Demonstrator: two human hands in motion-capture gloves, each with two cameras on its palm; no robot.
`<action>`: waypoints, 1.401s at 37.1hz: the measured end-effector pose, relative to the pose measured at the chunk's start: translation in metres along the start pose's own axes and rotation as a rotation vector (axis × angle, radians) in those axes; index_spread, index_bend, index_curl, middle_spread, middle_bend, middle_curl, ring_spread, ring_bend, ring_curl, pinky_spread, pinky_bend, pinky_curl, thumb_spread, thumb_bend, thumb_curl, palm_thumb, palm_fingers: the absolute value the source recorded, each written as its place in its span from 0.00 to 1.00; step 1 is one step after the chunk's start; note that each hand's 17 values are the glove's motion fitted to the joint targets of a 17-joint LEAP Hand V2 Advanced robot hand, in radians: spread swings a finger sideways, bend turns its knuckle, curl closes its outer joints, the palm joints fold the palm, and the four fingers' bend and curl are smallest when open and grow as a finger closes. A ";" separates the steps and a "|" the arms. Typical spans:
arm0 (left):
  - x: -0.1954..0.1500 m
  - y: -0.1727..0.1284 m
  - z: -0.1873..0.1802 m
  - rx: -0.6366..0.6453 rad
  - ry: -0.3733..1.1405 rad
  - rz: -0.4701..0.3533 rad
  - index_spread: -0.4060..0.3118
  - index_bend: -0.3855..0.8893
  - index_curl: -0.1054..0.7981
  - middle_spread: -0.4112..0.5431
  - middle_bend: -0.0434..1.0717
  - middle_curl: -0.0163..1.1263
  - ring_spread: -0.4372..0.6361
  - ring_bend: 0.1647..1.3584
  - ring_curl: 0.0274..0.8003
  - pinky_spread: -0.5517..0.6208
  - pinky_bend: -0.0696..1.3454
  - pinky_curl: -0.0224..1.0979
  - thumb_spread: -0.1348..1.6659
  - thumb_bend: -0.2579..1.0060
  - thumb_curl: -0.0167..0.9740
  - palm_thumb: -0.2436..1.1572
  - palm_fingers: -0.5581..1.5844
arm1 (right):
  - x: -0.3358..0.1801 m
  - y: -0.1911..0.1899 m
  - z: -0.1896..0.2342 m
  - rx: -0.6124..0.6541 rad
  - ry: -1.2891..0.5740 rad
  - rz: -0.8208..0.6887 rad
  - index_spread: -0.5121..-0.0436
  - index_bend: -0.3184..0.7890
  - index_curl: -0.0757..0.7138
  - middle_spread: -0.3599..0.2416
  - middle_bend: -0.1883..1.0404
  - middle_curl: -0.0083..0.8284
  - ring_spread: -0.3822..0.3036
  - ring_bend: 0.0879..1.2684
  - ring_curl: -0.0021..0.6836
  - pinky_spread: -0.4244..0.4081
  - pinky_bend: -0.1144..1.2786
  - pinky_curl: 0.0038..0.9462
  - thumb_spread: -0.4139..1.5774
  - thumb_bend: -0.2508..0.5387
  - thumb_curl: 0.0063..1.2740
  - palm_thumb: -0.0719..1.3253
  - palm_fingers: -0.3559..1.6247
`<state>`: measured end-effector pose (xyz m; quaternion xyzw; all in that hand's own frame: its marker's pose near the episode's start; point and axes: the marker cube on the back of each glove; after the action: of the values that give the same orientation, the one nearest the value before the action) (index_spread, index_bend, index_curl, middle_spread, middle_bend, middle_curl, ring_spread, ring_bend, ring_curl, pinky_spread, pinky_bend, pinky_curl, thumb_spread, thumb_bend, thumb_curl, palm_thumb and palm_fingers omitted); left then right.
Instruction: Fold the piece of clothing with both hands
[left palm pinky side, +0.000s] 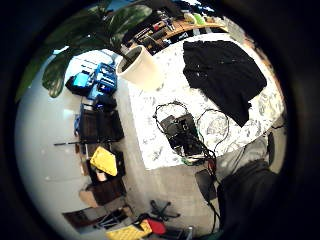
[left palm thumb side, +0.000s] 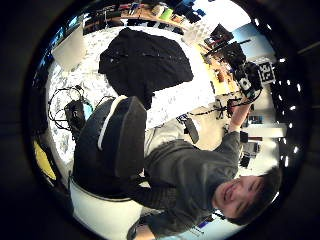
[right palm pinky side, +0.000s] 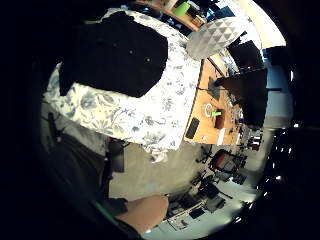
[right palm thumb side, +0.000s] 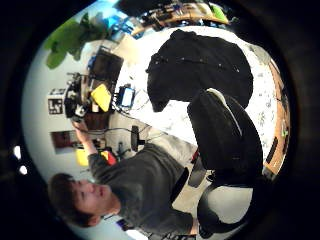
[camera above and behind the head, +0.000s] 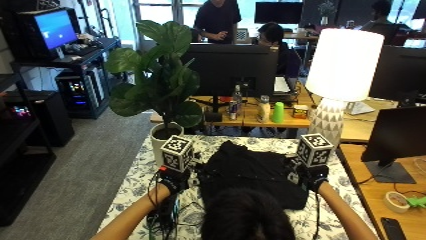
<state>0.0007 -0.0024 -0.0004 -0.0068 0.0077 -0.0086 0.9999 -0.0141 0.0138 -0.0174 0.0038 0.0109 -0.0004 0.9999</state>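
A black piece of clothing (camera above and behind the head: 256, 172) lay spread on the desk (camera above and behind the head: 143, 175) with the flowered cloth. The left hand (camera above and behind the head: 174, 180) was raised at its left side and the right hand (camera above and behind the head: 313, 176) at its right side. Whether their fingers were wide or narrow, I cannot tell. A potted plant (camera above and behind the head: 160, 85) stood at the far left corner.

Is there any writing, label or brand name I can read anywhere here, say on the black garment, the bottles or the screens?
None can be read.
Black garment on the floral tablecloth: no print or label shows.
Bottles on the desk behind: labels too small to read.
Blue monitor at the far left: its screen content is too blurred to read.
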 end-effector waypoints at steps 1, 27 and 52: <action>0.000 0.000 -0.001 -0.004 0.000 -0.004 0.60 0.43 0.16 0.63 0.12 0.01 0.59 0.18 0.04 0.66 0.26 0.07 0.32 0.27 0.04 0.27 0.31 | -0.002 0.002 -0.003 0.003 0.005 0.000 0.80 0.51 0.19 0.60 0.31 0.07 0.61 0.18 0.10 0.63 0.36 0.09 0.42 0.63 0.03 0.31 0.45; 0.017 -0.014 0.028 -0.150 -0.118 -0.072 0.63 0.44 0.38 0.84 0.18 0.10 0.86 0.34 0.21 0.90 0.32 0.21 0.67 0.22 0.18 0.33 0.25 | 0.037 0.046 -0.028 -0.052 0.000 0.158 0.49 0.45 0.47 0.60 0.29 0.28 0.66 0.20 0.35 0.76 0.37 0.28 0.85 0.68 0.11 0.41 0.44; 0.101 -0.095 0.248 -0.326 -0.155 -0.083 0.67 0.55 0.46 0.81 0.23 0.18 0.83 0.42 0.26 0.86 0.33 0.25 0.69 0.30 0.27 0.39 0.44 | 0.082 0.009 0.084 -0.179 0.004 0.192 0.51 0.44 0.52 0.60 0.29 0.36 0.64 0.20 0.43 0.75 0.35 0.33 0.88 0.58 0.14 0.45 0.45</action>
<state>0.1035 -0.0955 0.2477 -0.1696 -0.0682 -0.0479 0.9820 0.0696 0.0225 0.0646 -0.0843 0.0126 0.0963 0.9917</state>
